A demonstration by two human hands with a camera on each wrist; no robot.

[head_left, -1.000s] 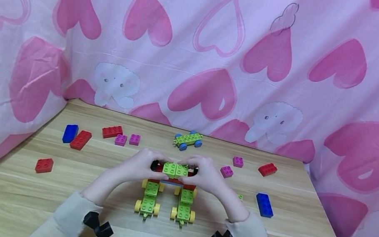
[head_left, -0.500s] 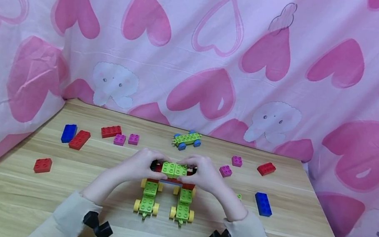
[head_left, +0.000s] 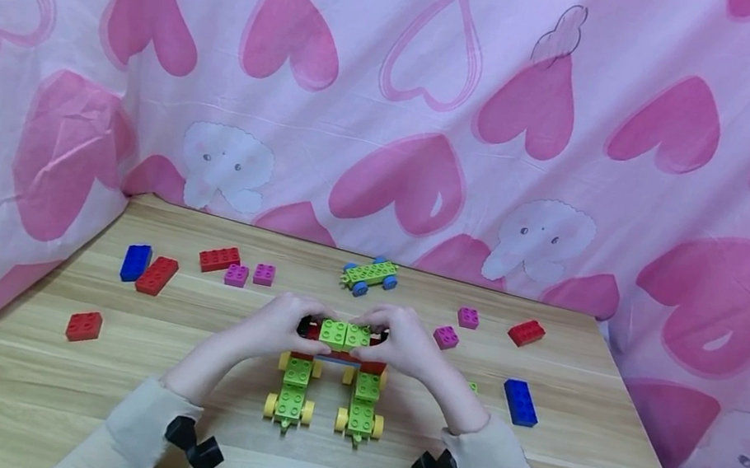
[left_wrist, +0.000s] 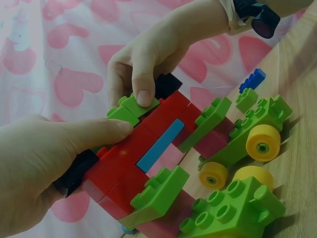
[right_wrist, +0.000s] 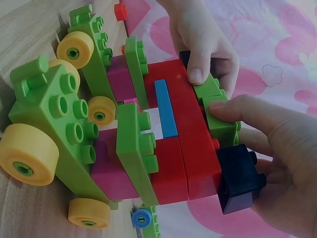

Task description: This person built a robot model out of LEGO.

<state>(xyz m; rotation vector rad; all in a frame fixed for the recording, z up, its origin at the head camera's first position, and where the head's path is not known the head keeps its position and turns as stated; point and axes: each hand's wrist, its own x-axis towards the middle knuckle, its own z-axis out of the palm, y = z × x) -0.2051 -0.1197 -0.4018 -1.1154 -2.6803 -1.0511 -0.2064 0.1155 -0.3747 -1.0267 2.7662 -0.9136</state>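
Observation:
Near the table's middle stands a toy-brick structure on two green wheeled bases (head_left: 291, 403) with yellow wheels. Magenta bricks (right_wrist: 112, 163), green bricks and red bricks (right_wrist: 190, 129) are stacked on the bases, and a thin blue piece (left_wrist: 161, 145) spans between the two sides. Two small green bricks (head_left: 345, 336) sit side by side on top, flanked by black bricks (right_wrist: 240, 173) at the ends. My left hand (head_left: 287, 326) pinches the left green brick, thumb on its near face. My right hand (head_left: 406, 347) pinches the right one the same way. The fingertips behind are mostly hidden.
Behind the structure stands a green wheeled base (head_left: 371, 274) with blue wheels. Loose red bricks (head_left: 157, 276), a blue brick (head_left: 135, 263) and magenta bricks (head_left: 236, 275) lie left. Another blue brick (head_left: 521, 403) and red brick (head_left: 526, 333) lie right. A heart-patterned curtain (head_left: 399, 180) borders the table.

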